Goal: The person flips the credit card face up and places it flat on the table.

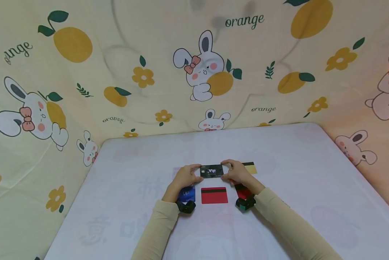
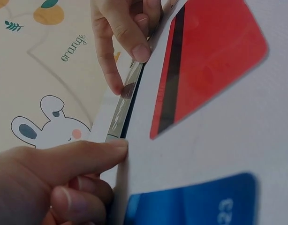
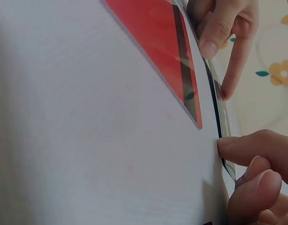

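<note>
A black card with white "Vip" lettering (image 1: pixel 212 171) lies between both hands, seen almost edge-on in the wrist views. My left hand (image 1: pixel 186 177) pinches its left short edge, forefinger at the far corner and thumb at the near one. On the opposite short edge, my right hand (image 1: pixel 236 173) grips the card the same way. A red card with a dark stripe (image 1: pixel 214 195) rests just in front of it. Below my left hand is a blue VIP card (image 1: pixel 186 194), its lower part covered by the wrist camera. Another red card (image 1: pixel 242 192) shows partly under my right wrist.
Behind my right hand sits a gold card with a black stripe (image 1: pixel 251 168), partly covered. A pale card (image 1: pixel 176 171) peeks out behind my left hand. The white table (image 1: pixel 279 151) meets a fabric backdrop (image 1: pixel 168 43) printed with rabbits and oranges.
</note>
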Demonstrator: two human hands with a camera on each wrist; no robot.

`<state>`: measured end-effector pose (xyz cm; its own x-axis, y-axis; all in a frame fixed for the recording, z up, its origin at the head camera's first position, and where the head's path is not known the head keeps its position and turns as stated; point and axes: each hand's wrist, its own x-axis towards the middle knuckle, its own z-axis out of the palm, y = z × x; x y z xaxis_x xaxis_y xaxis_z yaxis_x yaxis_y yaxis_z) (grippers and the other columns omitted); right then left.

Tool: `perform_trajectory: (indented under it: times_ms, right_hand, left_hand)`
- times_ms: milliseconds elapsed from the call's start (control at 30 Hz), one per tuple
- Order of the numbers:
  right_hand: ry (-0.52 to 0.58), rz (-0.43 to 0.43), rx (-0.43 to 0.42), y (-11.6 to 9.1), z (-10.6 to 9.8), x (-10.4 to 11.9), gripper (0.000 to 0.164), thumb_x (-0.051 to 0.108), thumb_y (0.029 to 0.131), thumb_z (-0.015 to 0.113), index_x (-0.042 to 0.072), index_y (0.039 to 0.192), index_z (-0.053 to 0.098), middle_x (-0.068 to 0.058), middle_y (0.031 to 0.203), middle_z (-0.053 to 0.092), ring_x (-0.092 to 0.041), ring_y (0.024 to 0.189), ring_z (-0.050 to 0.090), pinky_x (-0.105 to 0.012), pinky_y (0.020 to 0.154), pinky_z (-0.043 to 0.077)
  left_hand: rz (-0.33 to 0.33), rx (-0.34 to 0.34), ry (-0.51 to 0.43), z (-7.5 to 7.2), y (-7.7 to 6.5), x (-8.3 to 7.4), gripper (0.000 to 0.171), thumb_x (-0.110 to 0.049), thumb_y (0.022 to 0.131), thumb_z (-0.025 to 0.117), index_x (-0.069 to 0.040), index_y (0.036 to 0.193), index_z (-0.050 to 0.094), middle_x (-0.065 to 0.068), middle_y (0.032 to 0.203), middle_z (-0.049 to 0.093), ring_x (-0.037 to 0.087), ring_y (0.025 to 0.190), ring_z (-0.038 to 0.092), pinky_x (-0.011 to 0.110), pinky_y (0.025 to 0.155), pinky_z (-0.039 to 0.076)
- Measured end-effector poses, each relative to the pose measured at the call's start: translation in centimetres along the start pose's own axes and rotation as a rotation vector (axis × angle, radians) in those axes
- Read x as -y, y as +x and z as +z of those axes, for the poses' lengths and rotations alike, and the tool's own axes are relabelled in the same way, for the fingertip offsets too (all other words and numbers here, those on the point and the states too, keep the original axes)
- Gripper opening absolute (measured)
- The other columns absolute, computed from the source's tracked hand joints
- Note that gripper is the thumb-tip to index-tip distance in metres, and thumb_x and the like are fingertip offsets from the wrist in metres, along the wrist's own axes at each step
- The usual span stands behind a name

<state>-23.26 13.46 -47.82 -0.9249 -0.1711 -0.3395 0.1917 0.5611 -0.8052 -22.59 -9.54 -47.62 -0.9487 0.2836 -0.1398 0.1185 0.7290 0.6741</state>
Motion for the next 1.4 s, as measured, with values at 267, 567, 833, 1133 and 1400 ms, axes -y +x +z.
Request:
perform_trajectory:
  times_ms: [267, 567, 833, 1133, 1400]
  right_hand:
    - [-0.028, 0.013, -0.018, 0.0, 0.0, 0.1, 0.059, 0.013, 0.08, 0.075, 0.011, 0.134, 0.053, 0.002, 0.049, 0.046, -0.011, 0.038, 0.046, -0.021, 0.045, 0.037]
    - [-0.033, 0.04, -0.018, -0.1, 0.0, 0.1, 0.059, 0.017, 0.081, 0.076, 0.013, 0.135, 0.053, 0.002, 0.052, 0.047, -0.011, 0.04, 0.047, -0.02, 0.045, 0.039]
    - [-0.038, -0.001, -0.012, -0.5, -0.6, 0.1, 0.056, 0.019, 0.082, 0.075, 0.012, 0.134, 0.054, 0.002, 0.054, 0.045, -0.012, 0.044, 0.045, -0.02, 0.046, 0.037]
    - [-0.059, -0.091, -0.02, -1.4, -1.1, 0.3, 0.05, 0.019, 0.083, 0.075, 0.008, 0.129, 0.058, -0.001, 0.063, 0.052, -0.014, 0.051, 0.05, -0.023, 0.052, 0.041]
    - [-0.043, -0.128, 0.029, -2.4, -1.0, 0.7, 0.049, 0.017, 0.082, 0.076, 0.005, 0.126, 0.059, -0.003, 0.068, 0.054, -0.015, 0.056, 0.053, -0.024, 0.058, 0.046]
  left_hand:
    - [-0.016, 0.001, 0.021, 0.1, 0.1, 0.0, 0.061, -0.025, 0.08, 0.076, -0.014, 0.136, 0.055, -0.009, 0.046, 0.046, 0.004, 0.04, 0.044, 0.019, 0.061, 0.038]
    - [0.007, -0.02, 0.019, 0.3, -0.2, -0.2, 0.059, -0.022, 0.081, 0.076, -0.011, 0.135, 0.056, -0.006, 0.05, 0.048, 0.005, 0.042, 0.044, 0.019, 0.051, 0.034]
    - [0.109, -0.069, -0.042, 0.1, -0.5, 0.0, 0.049, -0.019, 0.086, 0.072, -0.007, 0.131, 0.059, -0.003, 0.06, 0.051, 0.005, 0.05, 0.042, 0.018, 0.052, 0.034]
    - [0.144, -0.057, -0.095, -0.4, -1.4, -0.3, 0.046, -0.019, 0.087, 0.07, -0.006, 0.13, 0.06, -0.003, 0.064, 0.045, 0.008, 0.057, 0.04, 0.018, 0.053, 0.031]
    - [0.159, -0.057, -0.086, -0.5, -2.4, -0.5, 0.046, -0.019, 0.084, 0.074, -0.006, 0.127, 0.062, -0.003, 0.065, 0.044, 0.008, 0.058, 0.038, 0.017, 0.055, 0.031]
